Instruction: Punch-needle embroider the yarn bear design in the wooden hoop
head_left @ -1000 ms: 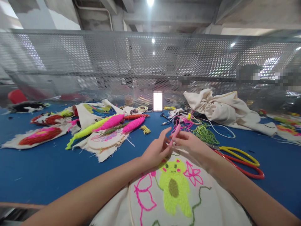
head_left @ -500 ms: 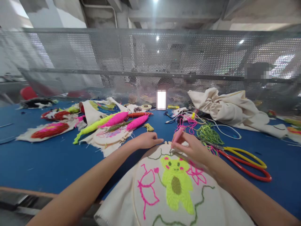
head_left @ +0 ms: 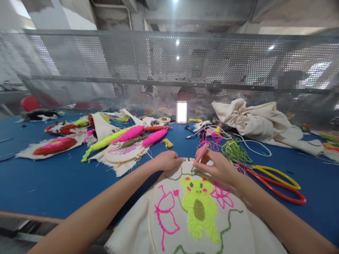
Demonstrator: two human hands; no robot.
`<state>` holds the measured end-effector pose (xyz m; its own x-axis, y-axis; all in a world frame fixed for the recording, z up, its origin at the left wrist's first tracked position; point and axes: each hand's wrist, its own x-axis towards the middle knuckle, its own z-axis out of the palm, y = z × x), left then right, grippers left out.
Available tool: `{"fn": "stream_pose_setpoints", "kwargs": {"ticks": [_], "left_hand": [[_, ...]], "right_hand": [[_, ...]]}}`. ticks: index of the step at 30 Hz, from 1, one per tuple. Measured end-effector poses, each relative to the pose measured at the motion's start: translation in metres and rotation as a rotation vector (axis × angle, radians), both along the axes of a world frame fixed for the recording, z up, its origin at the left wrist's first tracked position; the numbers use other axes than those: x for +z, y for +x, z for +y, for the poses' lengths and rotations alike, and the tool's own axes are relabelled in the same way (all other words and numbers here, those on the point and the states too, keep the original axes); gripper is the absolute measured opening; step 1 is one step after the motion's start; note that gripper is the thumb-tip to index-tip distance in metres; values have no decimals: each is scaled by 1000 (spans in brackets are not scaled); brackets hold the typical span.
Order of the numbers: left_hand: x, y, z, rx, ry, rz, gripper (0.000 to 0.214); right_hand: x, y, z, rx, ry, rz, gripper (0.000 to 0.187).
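A pink punch needle (head_left: 202, 153) is pinched in my right hand (head_left: 219, 165), its tip down at the cloth near the hoop's far edge. My left hand (head_left: 167, 161) grips the far left rim of the embroidery hoop (head_left: 150, 225), thumb along the top and other fingers partly hidden. Stretched in the hoop, the cream cloth (head_left: 238, 233) bears a yellow-green bear figure (head_left: 200, 208) with pink cheeks and a brownish belly. Pink looped outlines flank it, and a dark green wavy line runs around. Green stitching shows beside the needle tip.
Scissors (head_left: 275, 180) with red and yellow handles lie right of the hoop, beside tangled green yarn (head_left: 235, 150). Pink and yellow yarn bundles (head_left: 129, 134) rest on another hooped piece at left. Crumpled cream fabric (head_left: 249, 120) sits at back right, before a perforated metal screen (head_left: 106, 63).
My left hand has shifted slightly, its thumb now drawn up along the rim. The hoop has tilted a little. My right hand and the punch needle stay at nearly the same spot.
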<state>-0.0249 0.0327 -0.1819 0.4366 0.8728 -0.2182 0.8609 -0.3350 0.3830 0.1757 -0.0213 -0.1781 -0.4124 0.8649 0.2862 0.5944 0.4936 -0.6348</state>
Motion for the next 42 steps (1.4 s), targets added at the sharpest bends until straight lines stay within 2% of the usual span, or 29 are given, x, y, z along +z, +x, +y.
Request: {"fn": "stream_pose_setpoints", "kwargs": {"ticks": [20,42], "left_hand": [[-2,-2,3,-37,22,0,53],[-3,-2,1,-38,56,-21,48]], "right_hand": [[-1,2,1,-32,31,-169,27],[0,2,1,2,9,-213,30]]}}
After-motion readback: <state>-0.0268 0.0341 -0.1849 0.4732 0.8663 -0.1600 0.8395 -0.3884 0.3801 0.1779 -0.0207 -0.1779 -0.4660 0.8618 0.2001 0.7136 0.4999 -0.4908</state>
